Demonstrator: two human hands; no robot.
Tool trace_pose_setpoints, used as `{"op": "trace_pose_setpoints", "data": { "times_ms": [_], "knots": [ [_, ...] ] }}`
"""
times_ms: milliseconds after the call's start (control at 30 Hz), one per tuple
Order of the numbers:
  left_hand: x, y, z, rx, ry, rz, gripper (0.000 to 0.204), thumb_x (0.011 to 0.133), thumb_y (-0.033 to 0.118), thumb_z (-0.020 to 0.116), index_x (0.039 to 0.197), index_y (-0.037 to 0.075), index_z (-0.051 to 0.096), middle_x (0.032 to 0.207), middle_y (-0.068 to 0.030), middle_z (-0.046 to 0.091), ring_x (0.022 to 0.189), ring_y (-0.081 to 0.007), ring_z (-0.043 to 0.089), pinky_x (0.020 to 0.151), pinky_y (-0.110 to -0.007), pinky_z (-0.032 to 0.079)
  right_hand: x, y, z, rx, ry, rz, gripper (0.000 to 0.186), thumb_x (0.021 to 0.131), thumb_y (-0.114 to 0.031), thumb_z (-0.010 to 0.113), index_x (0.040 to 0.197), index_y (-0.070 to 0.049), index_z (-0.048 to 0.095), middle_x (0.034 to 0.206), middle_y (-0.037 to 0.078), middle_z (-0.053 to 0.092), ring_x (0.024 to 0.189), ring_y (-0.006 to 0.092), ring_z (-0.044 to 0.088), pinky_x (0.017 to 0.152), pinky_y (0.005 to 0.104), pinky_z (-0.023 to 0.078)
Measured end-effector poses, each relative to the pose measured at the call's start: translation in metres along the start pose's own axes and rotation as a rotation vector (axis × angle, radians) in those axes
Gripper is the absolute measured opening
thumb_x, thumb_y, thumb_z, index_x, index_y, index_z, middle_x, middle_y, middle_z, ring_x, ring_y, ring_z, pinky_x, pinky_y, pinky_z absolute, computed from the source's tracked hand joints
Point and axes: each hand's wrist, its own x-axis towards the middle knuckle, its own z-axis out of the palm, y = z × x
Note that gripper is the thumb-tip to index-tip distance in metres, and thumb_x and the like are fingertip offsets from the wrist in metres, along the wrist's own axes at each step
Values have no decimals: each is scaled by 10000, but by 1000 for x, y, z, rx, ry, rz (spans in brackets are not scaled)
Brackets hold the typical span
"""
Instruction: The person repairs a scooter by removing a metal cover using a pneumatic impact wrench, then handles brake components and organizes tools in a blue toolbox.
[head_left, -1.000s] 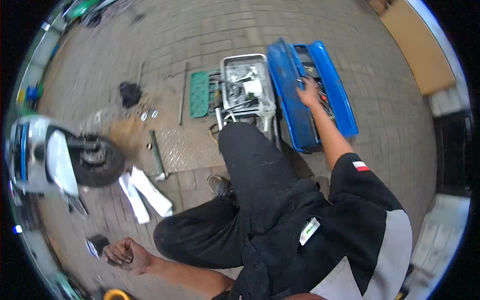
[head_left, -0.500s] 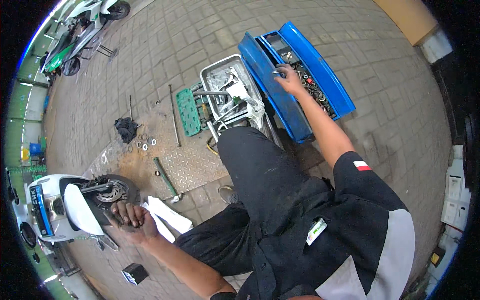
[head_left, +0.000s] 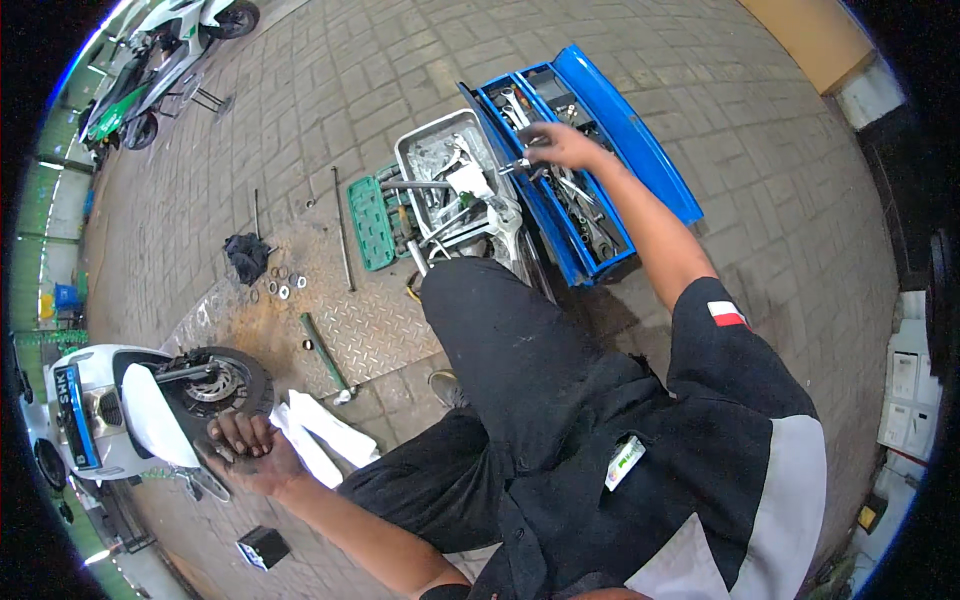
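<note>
My right hand (head_left: 552,148) is over the blue metal toolbox (head_left: 640,150), its fingers closed on a small shiny metal tool (head_left: 515,166); blur hides the tool's exact kind. Below the hand, the box's near tray holds several wrenches (head_left: 590,215). My left hand (head_left: 245,455), darkly stained, hangs at the lower left near the white scooter (head_left: 155,415). Its fingers are curled in, and nothing shows in them. Beside the toolbox stands a metal tray (head_left: 408,150) with loose metal parts and clear plastic in it.
A green socket case (head_left: 370,225) lies against the metal tray. On the floor plate (head_left: 385,325) are a green-handled bar (head_left: 325,352), a long rod (head_left: 343,230), several rings (head_left: 284,292) and a dark cloth (head_left: 246,257). White paper sheets (head_left: 320,440) and a black box (head_left: 263,548) lie nearer me.
The toolbox's left part has swung aside, uncovering the wrenches. My right hand has shifted slightly left with the shiny piece. My left hand stays nearly still, its fingers a little looser.
</note>
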Motion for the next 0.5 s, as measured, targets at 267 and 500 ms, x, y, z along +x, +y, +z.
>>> {"op": "trace_pose_setpoints", "data": {
  "times_ms": [267,500],
  "knots": [
    [4,8,-2,-78,26,-36,317,974,352,491,778,106,449,602,10,300,495,-114,245,476,-286,206,-76,61,-46,-314,261,66,452,809,-259,724,1219,-86,641,1269,155,618,1158,330,588,992,408,467],
    [11,-2,-2,-37,41,-53,370,944,426,507,807,83,477,623,7,315,525,-129,264,496,-290,214,-150,52,1,-461,314,37,418,780,-349,749,1130,-145,647,1389,203,471,1346,418,369,1123,520,309]
  ]
}}
